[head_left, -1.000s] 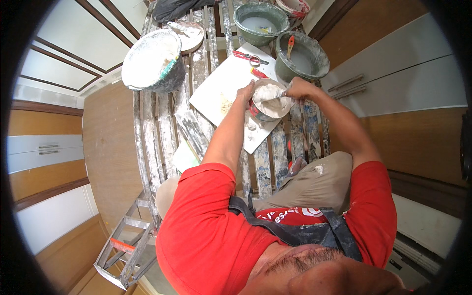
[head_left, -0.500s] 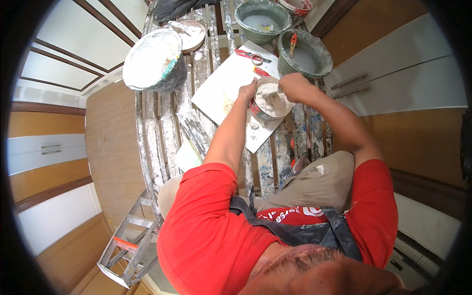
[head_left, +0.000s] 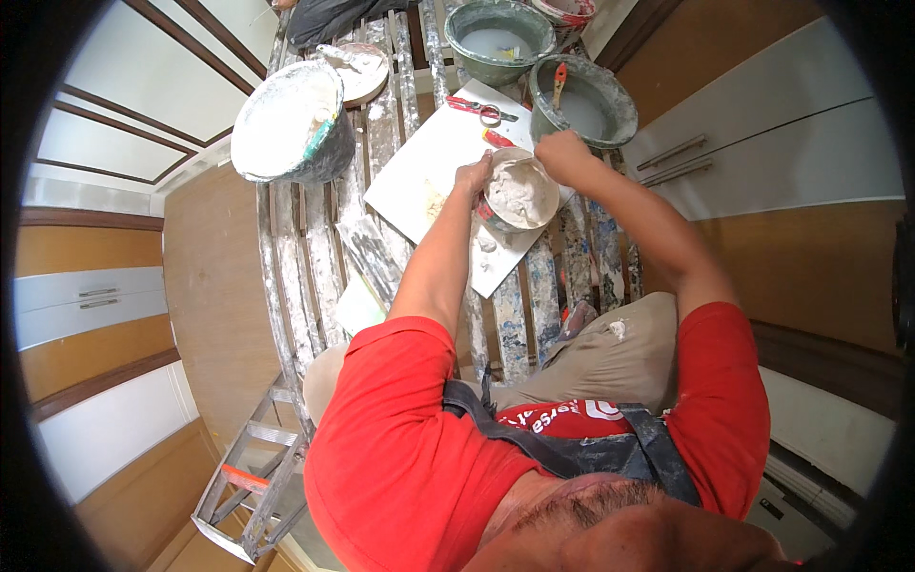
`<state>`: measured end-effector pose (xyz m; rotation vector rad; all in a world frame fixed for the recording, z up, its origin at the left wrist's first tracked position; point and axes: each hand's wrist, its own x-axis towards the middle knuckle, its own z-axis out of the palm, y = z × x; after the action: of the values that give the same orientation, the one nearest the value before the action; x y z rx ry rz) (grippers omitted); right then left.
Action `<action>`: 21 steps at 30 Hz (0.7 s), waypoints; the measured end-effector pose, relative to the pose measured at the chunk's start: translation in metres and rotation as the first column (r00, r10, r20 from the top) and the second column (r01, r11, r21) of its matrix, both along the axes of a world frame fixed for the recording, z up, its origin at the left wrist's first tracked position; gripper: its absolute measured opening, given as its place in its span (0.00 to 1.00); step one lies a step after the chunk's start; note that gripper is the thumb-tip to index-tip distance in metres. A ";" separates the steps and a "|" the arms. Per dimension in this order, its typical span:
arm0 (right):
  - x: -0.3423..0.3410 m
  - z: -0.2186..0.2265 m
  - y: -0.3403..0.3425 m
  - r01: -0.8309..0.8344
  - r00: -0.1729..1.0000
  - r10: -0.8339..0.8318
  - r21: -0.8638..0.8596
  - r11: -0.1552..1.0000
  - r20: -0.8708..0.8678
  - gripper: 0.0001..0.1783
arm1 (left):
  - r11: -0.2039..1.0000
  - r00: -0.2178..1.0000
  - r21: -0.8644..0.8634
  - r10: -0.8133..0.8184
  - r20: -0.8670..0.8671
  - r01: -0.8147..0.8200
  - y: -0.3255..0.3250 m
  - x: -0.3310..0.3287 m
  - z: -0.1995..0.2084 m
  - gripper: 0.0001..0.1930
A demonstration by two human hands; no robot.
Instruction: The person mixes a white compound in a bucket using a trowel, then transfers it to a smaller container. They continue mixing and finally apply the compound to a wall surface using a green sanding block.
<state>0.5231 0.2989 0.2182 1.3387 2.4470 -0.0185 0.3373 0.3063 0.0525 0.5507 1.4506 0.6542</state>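
A small round bucket point(head_left: 492, 214) of thick, lumpy white paste point(head_left: 520, 194) stands tilted toward me on a white board point(head_left: 408, 172). My left hand point(head_left: 474, 175) is closed on its left rim, the thumb along the edge. At the bucket's far right rim my right hand point(head_left: 564, 156) is closed in a fist; whatever it grips is hidden. Beyond the bucket lie a red-handled tool point(head_left: 498, 138) and scissors point(head_left: 490, 115). White lumps point(head_left: 484, 242) dot the board near the bucket.
The board rests on paint-spattered slats point(head_left: 515, 324). A large white-filled bucket point(head_left: 340, 143) stands left. Far right are a tub of cloudy water point(head_left: 498, 69) and another tub point(head_left: 621, 105) with a brush point(head_left: 559, 84). A stepladder point(head_left: 250, 477) stands lower left. Dark-clothed legs point(head_left: 334, 19) show at the top.
My right hand has drawn back from over the paste to the bucket's far right rim. More of the paste shows now. My left hand keeps its hold on the bucket.
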 end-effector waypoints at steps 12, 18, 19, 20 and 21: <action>0.017 0.004 -0.001 0.009 1.000 -0.008 -0.065 0.998 0.013 0.10 | 0.996 0.998 0.060 -0.060 0.019 0.059 0.008 0.003 -0.002 0.35; 0.031 -0.010 -0.027 0.210 0.973 -0.227 -0.275 0.938 -0.034 0.11 | 0.998 0.998 0.006 -0.063 0.002 0.063 0.010 0.001 0.001 0.37; 0.032 -0.021 -0.024 0.273 0.954 -0.298 -0.406 0.872 0.002 0.12 | 0.999 0.998 0.005 -0.050 -0.044 0.050 0.007 -0.001 -0.003 0.37; 0.048 -0.038 -0.023 0.374 0.913 -0.404 -0.517 0.770 0.059 0.12 | 0.997 0.994 0.011 -0.082 -0.078 0.083 0.005 0.013 0.015 0.36; 0.047 -0.040 -0.021 0.434 0.875 -0.471 -0.617 0.656 0.115 0.13 | 0.996 0.989 0.016 -0.083 -0.122 0.085 0.004 0.015 0.024 0.36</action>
<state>0.5697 0.2776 0.1783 1.5636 1.7889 -0.9302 0.3521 0.3105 0.0767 0.6745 1.5265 0.5783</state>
